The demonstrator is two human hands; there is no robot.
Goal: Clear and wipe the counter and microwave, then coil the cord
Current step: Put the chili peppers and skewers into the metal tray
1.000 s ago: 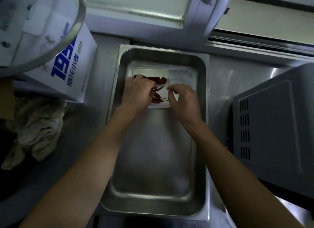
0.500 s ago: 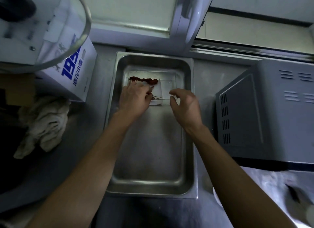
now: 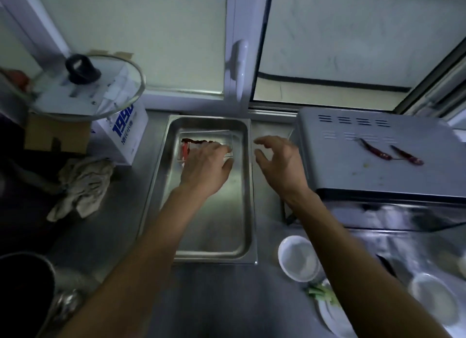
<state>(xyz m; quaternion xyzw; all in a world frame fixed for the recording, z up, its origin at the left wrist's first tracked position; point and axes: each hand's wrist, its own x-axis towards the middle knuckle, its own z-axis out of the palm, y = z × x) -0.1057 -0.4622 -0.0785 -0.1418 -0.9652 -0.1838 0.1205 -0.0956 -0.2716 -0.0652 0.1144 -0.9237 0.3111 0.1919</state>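
A steel tray (image 3: 245, 186) sits on the steel counter (image 3: 113, 237) in front of me. At its far end lies a clear plastic bag (image 3: 228, 140) with dried red chillies (image 3: 194, 141) in it. My left hand (image 3: 205, 167) rests flat on the bag, fingers straight. My right hand (image 3: 276, 162) hovers over the gap between the tray and the grey microwave (image 3: 373, 161), fingers loosely spread, holding nothing. Two dried chillies (image 3: 390, 154) lie on the microwave's top.
A crumpled cloth (image 3: 82, 184) lies left of the tray, beside a white box with blue print (image 3: 123, 136) and a glass lid (image 3: 83, 90). A white bowl (image 3: 297, 258), a plate with greens (image 3: 325, 297) and another dish (image 3: 433, 297) stand at front right. A dark pot (image 3: 25, 282) is at front left.
My right hand left the bag and moved right, out of the tray toward the microwave. My left hand stays on the bag. My view has risen and shows the microwave's top.
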